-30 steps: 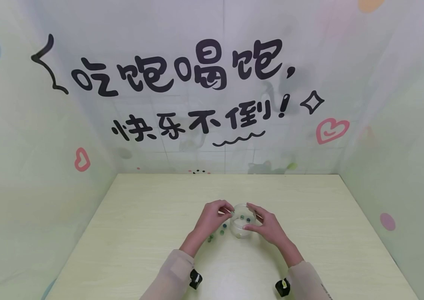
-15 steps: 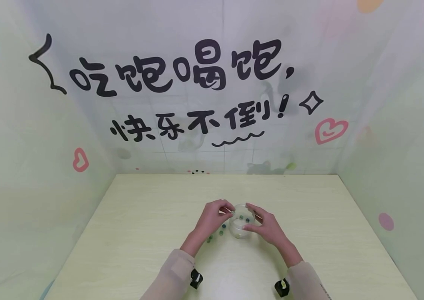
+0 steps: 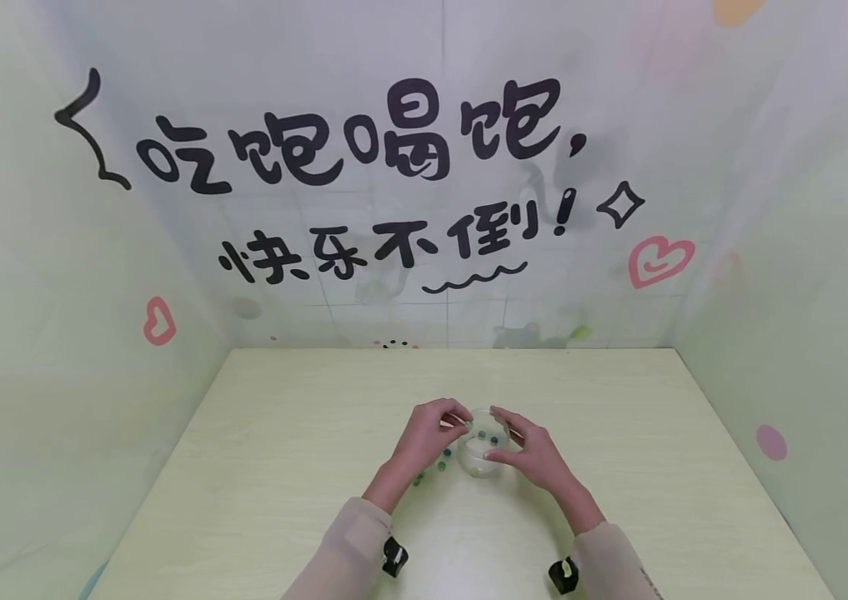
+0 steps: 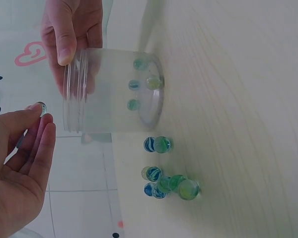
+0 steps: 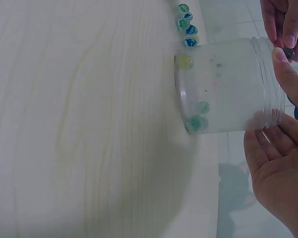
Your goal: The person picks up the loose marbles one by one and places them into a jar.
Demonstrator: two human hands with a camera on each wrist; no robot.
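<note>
A clear plastic jar (image 3: 478,465) with a threaded neck stands upright on the table, several glass marbles (image 4: 133,104) lying at its bottom. My right hand (image 3: 539,454) holds it near the rim from the right, thumb on the near side and fingers round the far side. Between thumb and fingertips, my left hand (image 3: 424,437) pinches one more marble (image 4: 42,106), right beside the jar's mouth on its left. Left of the jar, several green, blue and yellowish marbles (image 4: 188,189) lie loose on the table, partly under the left hand in the head view.
The pale wood-grain table (image 3: 303,417) meets printed fabric walls at the back and sides. Black lettering (image 3: 408,242) covers the back wall. A black wrist device (image 3: 395,557) sits by the left sleeve, another (image 3: 564,575) by the right.
The left hand with its marble has shifted very slightly right, toward the jar's mouth. The right hand and the jar stay in place.
</note>
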